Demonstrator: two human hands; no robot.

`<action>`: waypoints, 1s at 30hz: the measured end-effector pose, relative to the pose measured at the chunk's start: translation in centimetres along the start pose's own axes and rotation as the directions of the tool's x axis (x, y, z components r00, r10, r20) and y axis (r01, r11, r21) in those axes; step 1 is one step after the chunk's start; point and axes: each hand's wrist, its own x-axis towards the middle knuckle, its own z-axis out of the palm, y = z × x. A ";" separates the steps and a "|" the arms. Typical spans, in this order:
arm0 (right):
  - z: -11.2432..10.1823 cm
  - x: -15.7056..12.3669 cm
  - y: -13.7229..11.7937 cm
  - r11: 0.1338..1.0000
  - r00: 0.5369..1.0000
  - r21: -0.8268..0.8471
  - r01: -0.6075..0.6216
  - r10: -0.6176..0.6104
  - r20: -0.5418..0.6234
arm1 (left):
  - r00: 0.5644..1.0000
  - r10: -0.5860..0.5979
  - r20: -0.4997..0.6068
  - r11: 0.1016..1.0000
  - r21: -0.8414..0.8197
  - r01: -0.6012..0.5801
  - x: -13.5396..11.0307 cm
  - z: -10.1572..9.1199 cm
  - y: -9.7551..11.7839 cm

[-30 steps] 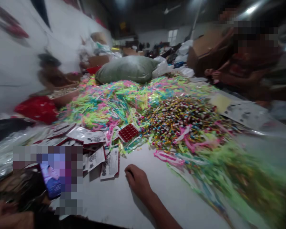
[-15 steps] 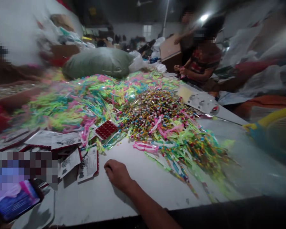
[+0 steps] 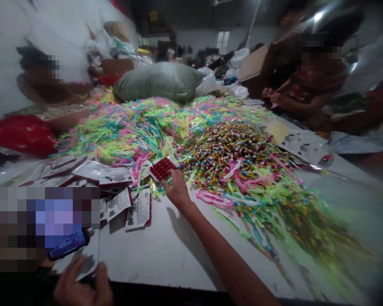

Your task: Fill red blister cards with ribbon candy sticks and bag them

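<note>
My right hand (image 3: 178, 189) reaches over the white table, thumb and fingers closed at the lower right edge of a dark red patterned card (image 3: 161, 168). The card lies against a heap of thin coloured sticks (image 3: 234, 146) with white, blue and red bits. At the bottom left my left hand (image 3: 84, 282) is blurred, its fingers apart and nothing in them. Just above it rests a phone (image 3: 68, 244), partly covered by pixel blocks. Between the hands lie several white printed cards with red edges (image 3: 140, 208).
A large heap of neon plastic strips (image 3: 124, 127) spreads behind the cards. Farther back sits a green stuffed sack (image 3: 159, 83). Clear plastic film (image 3: 347, 195) covers the right side. One person sits at the left by a red bag (image 3: 22, 134); two others are at the right.
My right hand has moved forward from the bare tabletop to the red card. My left hand has come into view at the bottom left. The whole view has swung left.
</note>
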 end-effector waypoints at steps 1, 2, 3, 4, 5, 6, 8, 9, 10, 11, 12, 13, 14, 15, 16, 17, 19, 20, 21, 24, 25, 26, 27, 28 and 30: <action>0.7 1.1 -0.3 0.999 1.000 -0.053 0.009 -0.007 0.027 | 0.996 0.078 0.053 0.996 0.039 -0.080 -1.1 0.9 0.6; 1.4 1.9 -0.5 0.995 0.998 -0.103 0.013 -0.007 0.057 | 0.984 0.111 0.137 0.991 0.054 -0.119 -2.1 1.8 1.3; 2.1 2.5 -0.5 0.989 0.996 -0.149 0.019 -0.006 0.086 | 0.968 0.140 0.208 0.987 0.043 -0.152 -3.0 2.6 2.1; 2.8 3.0 -0.5 0.981 0.994 -0.191 0.026 -0.005 0.108 | 0.949 0.161 0.269 0.985 0.018 -0.172 -3.7 3.4 2.8; 3.4 3.3 -0.3 0.973 0.992 -0.231 0.028 0.001 0.125 | 0.934 0.168 0.315 0.985 -0.012 -0.173 -4.2 4.0 3.4; 3.9 3.5 0.0 0.963 0.990 -0.269 0.024 0.015 0.140 | 0.923 0.180 0.341 0.983 -0.038 -0.178 -4.5 4.5 3.8; 4.4 4.0 0.6 0.942 0.986 -0.335 0.005 0.052 0.161 | 0.908 0.193 0.372 0.981 -0.047 -0.189 -4.8 5.1 3.9; 4.6 4.2 0.9 0.934 0.984 -0.357 0.002 0.062 0.168 | 0.904 0.197 0.380 0.979 -0.036 -0.199 -4.8 5.2 3.7; 4.6 4.6 1.2 0.929 0.983 -0.371 0.007 0.061 0.172 | 0.903 0.203 0.379 0.978 -0.025 -0.209 -4.8 5.3 3.5; 4.6 4.9 1.4 0.925 0.983 -0.378 0.014 0.056 0.174 | 0.903 0.207 0.376 0.976 -0.017 -0.217 -4.8 5.3 3.1; 4.5 5.3 1.5 0.925 0.983 -0.380 0.018 0.053 0.175 | 0.904 0.211 0.372 0.975 -0.013 -0.223 -4.7 5.3 2.9; 4.3 5.8 1.6 0.926 0.982 -0.378 0.013 0.059 0.178 | 0.904 0.216 0.368 0.974 -0.014 -0.227 -4.7 5.3 2.7; 3.9 6.1 1.6 0.927 0.980 -0.374 0.000 0.074 0.184 | 0.904 0.220 0.367 0.973 -0.018 -0.230 -4.7 5.3 2.6; 3.5 6.4 1.6 0.930 0.977 -0.367 -0.015 0.091 0.191 | 0.903 0.219 0.369 0.974 -0.021 -0.227 -4.7 5.3 2.6; 2.8 6.6 1.5 0.935 0.975 -0.353 -0.024 0.099 0.198 | 0.904 0.210 0.372 0.976 -0.024 -0.217 -4.6 5.3 2.7; 2.0 6.5 1.4 0.945 0.974 -0.326 -0.016 0.088 0.209 | 0.904 0.194 0.381 0.980 -0.027 -0.199 -4.5 5.3 2.8; 0.2 5.6 1.5 0.972 0.971 -0.225 0.064 -0.009 0.238 | 0.901 0.121 0.416 0.992 -0.033 -0.118 -4.1 5.4 3.0; -0.7 4.8 1.7 0.978 0.965 -0.169 0.121 -0.076 0.251 | 0.899 0.069 0.433 0.998 -0.038 -0.059 -3.9 5.4 3.0; -1.5 3.8 2.1 0.976 0.954 -0.120 0.182 -0.145 0.263 | 0.895 0.014 0.446 0.999 -0.044 0.006 -3.7 5.5 2.9; -2.5 0.9 3.4 0.970 0.976 -0.184 0.156 -0.123 0.182 | 0.885 -0.106 0.453 0.986 -0.065 0.152 -3.4 6.0 2.5; -2.3 0.1 3.7 0.971 0.986 -0.209 0.112 -0.083 0.143 | 0.886 -0.114 0.449 0.984 -0.071 0.163 -3.5 6.1 2.4; -1.8 -0.4 3.9 0.970 0.992 -0.227 0.084 -0.059 0.113 | 0.889 -0.106 0.445 0.985 -0.074 0.155 -3.6 6.2 2.3; -1.1 -0.6 3.8 0.968 0.993 -0.237 0.085 -0.063 0.099 | 0.892 -0.089 0.444 0.988 -0.077 0.137 -3.7 6.2 2.2; -0.2 -0.6 3.5 0.962 0.991 -0.247 0.112 -0.089 0.102 | 0.894 -0.064 0.443 0.991 -0.081 0.110 -3.8 6.2 2.2; 1.5 0.0 2.5 0.939 0.979 -0.289 0.185 -0.151 0.136 | 0.898 -0.017 0.439 0.994 -0.087 0.062 -4.1 6.1 2.1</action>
